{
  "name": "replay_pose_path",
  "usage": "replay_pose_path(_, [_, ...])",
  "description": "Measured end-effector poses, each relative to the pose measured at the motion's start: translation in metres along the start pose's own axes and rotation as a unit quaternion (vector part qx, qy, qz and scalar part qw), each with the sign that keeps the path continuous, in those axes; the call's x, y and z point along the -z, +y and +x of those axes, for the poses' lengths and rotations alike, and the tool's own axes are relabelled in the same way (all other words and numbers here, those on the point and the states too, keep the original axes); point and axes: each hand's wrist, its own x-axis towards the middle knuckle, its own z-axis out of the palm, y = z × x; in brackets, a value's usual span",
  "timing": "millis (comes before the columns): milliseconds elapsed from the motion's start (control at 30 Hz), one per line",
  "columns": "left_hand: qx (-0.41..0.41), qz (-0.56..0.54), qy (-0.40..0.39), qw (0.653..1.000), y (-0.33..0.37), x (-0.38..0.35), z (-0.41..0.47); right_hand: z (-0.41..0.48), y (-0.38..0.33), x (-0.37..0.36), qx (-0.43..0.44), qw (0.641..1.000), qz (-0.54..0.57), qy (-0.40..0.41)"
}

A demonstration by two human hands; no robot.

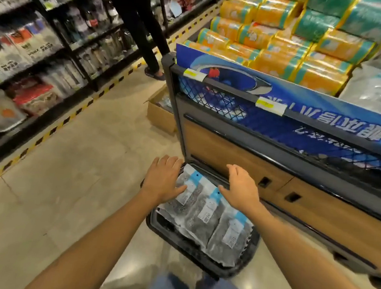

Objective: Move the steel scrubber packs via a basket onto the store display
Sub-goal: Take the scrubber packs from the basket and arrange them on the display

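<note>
While left hand (163, 179) and right hand (240, 190), fingers spread and holding nothing, flank the steel scrubber packs (204, 214) heaped in the basket (197, 263) on the floor beside the display (230, 148), best grip likely takes both edges of the top pack, lifting level.

Shelves (27, 44) blurred; bystander (136, 13) cut off by top edge; scrubber pack labels (230, 234) unreadable.

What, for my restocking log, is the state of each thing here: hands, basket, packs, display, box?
Left hand: open, fingers spread over the packs.
Right hand: open, fingers spread, holding nothing.
Basket: on the floor beside the display, full.
Steel scrubber packs: all lying in the basket.
Display: stacked with wrapped rolls.
Cardboard box: on the floor, flaps open.
</note>
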Motion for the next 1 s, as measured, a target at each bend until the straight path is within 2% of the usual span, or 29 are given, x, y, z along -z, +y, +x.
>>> replay_pose_path(267, [-0.097,0.004,-0.075,0.992,-0.022,-0.093,0.085,0.046,0.025,-0.087,-0.135,0.989,0.005,-0.058])
replay_pose_path(333, [-0.113,0.01,-0.095,0.989,-0.031,-0.129,0.105,0.059,0.028,-0.122,-0.168,0.983,0.023,-0.067])
replay_pose_path(467, [-0.123,-0.004,-0.142,0.982,-0.049,-0.205,0.131,0.079,0.032,-0.202,-0.229,0.963,0.052,-0.135])
replay_pose_path(600, [-0.098,-0.034,-0.198,0.975,-0.063,-0.273,0.147,0.088,0.03,-0.278,-0.301,0.94,0.131,-0.097])
replay_pose_path(767, [-0.037,-0.126,-0.205,0.97,-0.069,-0.325,0.156,0.097,0.024,-0.343,-0.423,0.866,0.258,-0.065])
replay_pose_path(933, [0.029,-0.177,-0.217,0.96,-0.066,-0.355,0.165,0.104,0.028,-0.383,-0.554,0.737,0.387,-0.011])
replay_pose_path(1000, [0.049,-0.185,-0.201,0.961,-0.064,-0.361,0.168,0.107,0.029,-0.388,-0.585,0.71,0.392,0.01])
